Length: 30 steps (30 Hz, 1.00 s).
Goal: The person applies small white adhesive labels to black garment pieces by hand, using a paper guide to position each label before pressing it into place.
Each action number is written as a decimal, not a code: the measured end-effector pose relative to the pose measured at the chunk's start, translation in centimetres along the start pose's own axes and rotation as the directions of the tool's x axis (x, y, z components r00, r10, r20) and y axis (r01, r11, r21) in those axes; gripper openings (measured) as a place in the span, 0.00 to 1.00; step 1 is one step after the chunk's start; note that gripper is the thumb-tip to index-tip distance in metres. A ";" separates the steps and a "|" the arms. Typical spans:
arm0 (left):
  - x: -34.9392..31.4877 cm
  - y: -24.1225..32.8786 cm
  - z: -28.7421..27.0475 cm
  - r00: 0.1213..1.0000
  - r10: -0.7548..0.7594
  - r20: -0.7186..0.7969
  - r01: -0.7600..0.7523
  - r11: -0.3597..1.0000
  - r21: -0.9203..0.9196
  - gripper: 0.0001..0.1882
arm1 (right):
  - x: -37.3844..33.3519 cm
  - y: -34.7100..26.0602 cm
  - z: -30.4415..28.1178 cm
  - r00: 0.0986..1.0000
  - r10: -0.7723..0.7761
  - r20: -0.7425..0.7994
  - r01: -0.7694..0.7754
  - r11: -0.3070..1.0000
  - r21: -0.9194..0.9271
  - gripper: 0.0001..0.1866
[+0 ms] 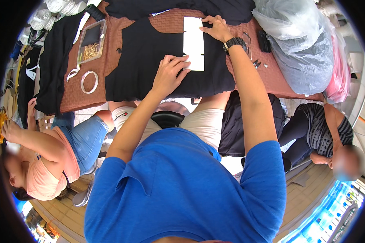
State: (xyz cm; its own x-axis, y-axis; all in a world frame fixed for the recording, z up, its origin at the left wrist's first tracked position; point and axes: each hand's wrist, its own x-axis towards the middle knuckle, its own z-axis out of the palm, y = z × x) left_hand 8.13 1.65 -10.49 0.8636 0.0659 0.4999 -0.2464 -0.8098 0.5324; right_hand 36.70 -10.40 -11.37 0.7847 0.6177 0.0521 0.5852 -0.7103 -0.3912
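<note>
A black piece of cloth [150, 60], cut like the body of a garment, lies spread over the table in front of me. On its right part rests a long white card [194, 44] with small notches along its edges. My left hand [171, 73] is open, its fingertips at the card's lower left edge and its palm over the cloth. At the upper right edge of the card is my right hand [217, 29], thumb and forefinger apart and touching it; a dark watch is on that wrist.
A brown cloth covers the table [170, 20]. To the left sit a clear plastic box [94, 42] with gold-coloured pieces and a white tape roll [89, 82]. Small snips [256, 64], eyeglasses and a large plastic bag [300, 52] are on the right. Two people sit at either side.
</note>
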 end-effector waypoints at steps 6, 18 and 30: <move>0.0 0.0 0.1 1.000 0.010 -0.001 -0.010 1.000 0.012 0.11 | -0.1 -0.4 -0.3 1.000 0.015 0.016 -0.016 1.000 0.003 0.27; 0.0 0.1 -0.2 1.000 -0.003 -0.001 0.003 1.000 0.017 0.12 | 0.2 0.0 0.2 1.000 0.014 0.026 -0.013 0.999 -0.031 0.27; -0.1 0.1 -0.2 1.000 0.004 0.007 -0.004 1.000 0.022 0.14 | 0.4 0.1 0.2 1.000 0.002 0.027 0.000 0.999 -0.046 0.28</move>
State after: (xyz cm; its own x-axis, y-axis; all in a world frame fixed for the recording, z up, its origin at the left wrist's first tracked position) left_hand 7.99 1.68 -10.35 0.8656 0.0589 0.4972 -0.2400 -0.8228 0.5152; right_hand 37.00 -10.16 -11.61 0.7798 0.6255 0.0270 0.5938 -0.7253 -0.3484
